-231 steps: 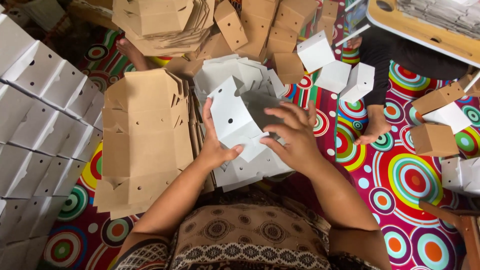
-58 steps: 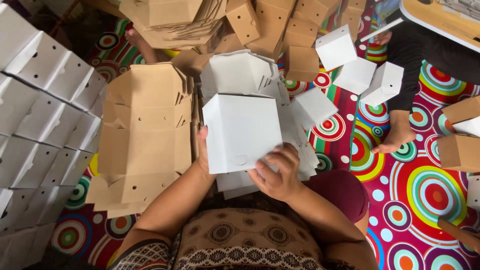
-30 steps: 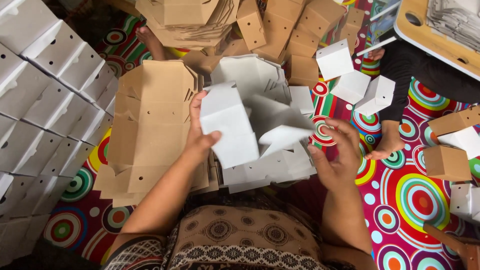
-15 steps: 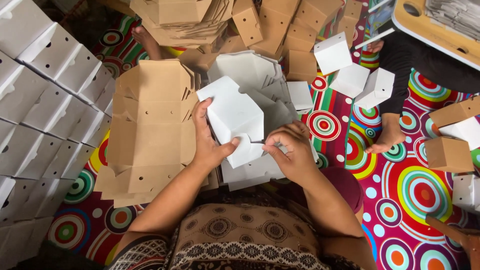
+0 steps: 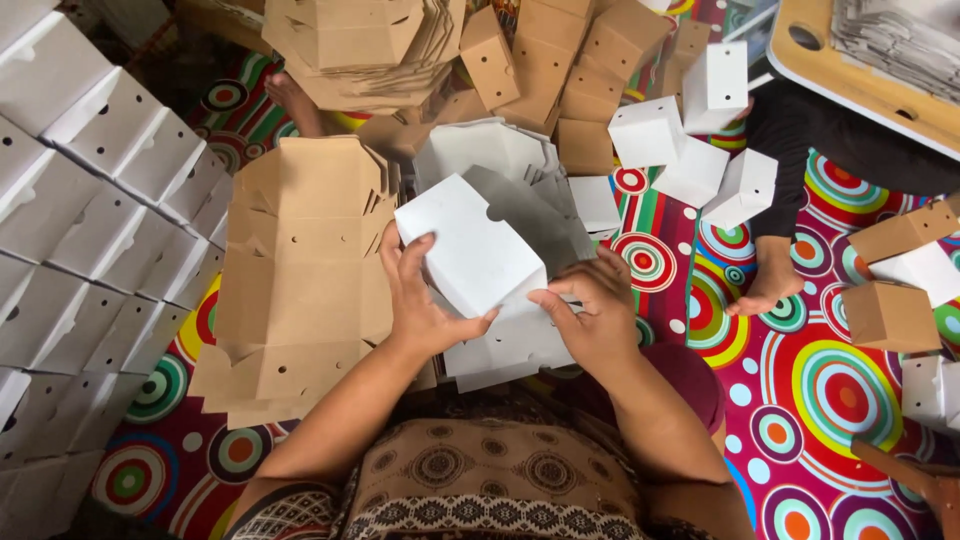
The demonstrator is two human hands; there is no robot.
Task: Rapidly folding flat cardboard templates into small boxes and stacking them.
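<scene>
Bright floor mat [image 5: 830,400] with red, green and orange concentric circles covers the floor, crowded with cardboard. Person sits on it, looking down at own hands over a patterned brown lap.

Left hand [image 5: 420,300] grips the white carton box [image 5: 470,250] from its left and underside — fingers up the near face, thumb tip curled along the bottom edge. Right hand [image 5: 590,315] is at the box's lower right corner, fingers bent in and pinching a flap there; grip closed on the cardboard. Box is held up above the lap, tilted, partly folded, a half-round notch in its upper edge.

Under the box lies a pile of flat white blanks [image 5: 500,170], fanned out. Just left of it, a stack of flat brown blanks [image 5: 300,270] with small round holes, touching the left forearm. Far left — rows of finished white boxes [image 5: 90,210] stacked tight against each other. Top centre, more brown folded boxes [image 5: 540,60] and a heap of brown blanks [image 5: 350,45].

Right of centre, loose white boxes [image 5: 690,140] lie scattered on the mat. Another person's bare foot [image 5: 765,285] and dark trouser leg rest near them. More brown and white boxes [image 5: 900,290] sit at the right edge. Wooden tray edge [image 5: 860,80] shows top right.
</scene>
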